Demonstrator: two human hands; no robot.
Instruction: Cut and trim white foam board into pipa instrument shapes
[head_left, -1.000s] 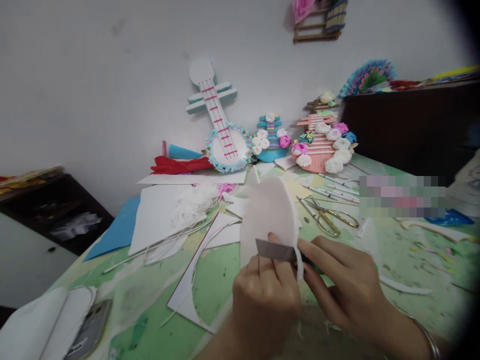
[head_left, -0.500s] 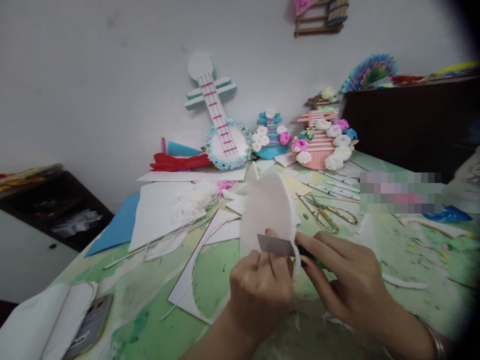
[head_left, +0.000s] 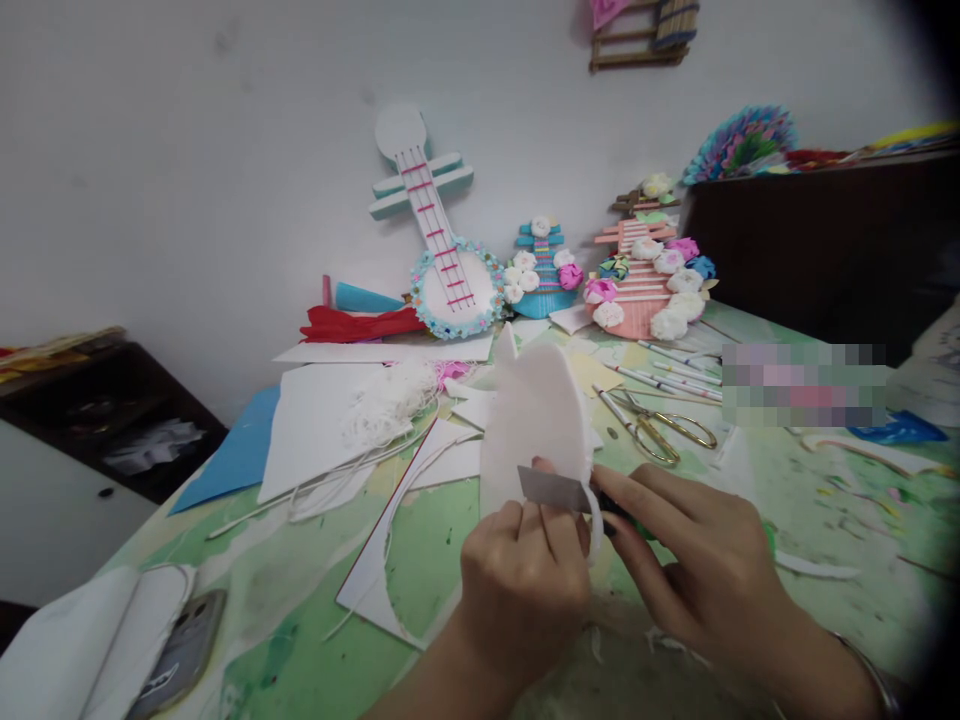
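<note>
A white foam board piece stands upright in front of me, with a curved right edge and a pointed tip at the top. My left hand is closed on its lower part, fingers curled round the near side. My right hand grips a utility knife, whose wide grey blade lies across the board's right edge. Most of the knife's handle is hidden under my fingers. A thin curling strip of foam hangs from the edge beside the blade.
Gold-handled scissors and several pens lie to the right. White board offcuts and tangled white string are on the left. Decorated toy instruments lean on the wall. A phone sits at the lower left.
The knife and my right hand have shifted very slightly to the right. My left hand and the foam board stay almost in place.
</note>
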